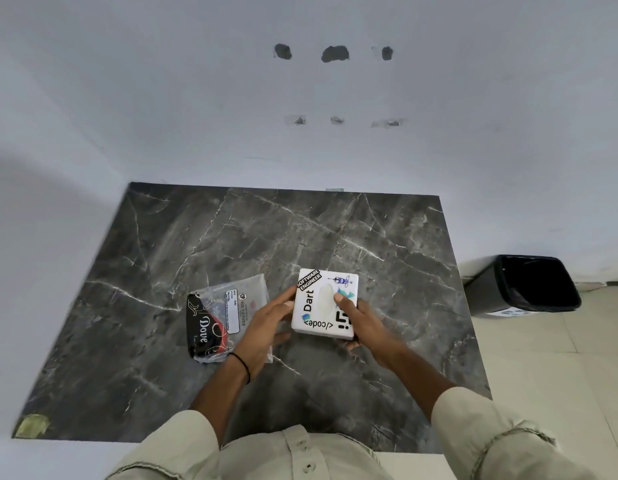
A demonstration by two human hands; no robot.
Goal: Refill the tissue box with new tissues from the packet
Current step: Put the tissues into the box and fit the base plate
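Both hands are holding the stickered white tissue box [323, 303] over the dark marble table [231, 237]: left hand [262, 323] is clasping its left edge, right hand [364, 325] is pinching the right side, thumb on top. The Dove packet [214, 320] is lying just left, partly behind the left hand

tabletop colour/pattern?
Dark grey marble with white veins on the tabletop; head view.
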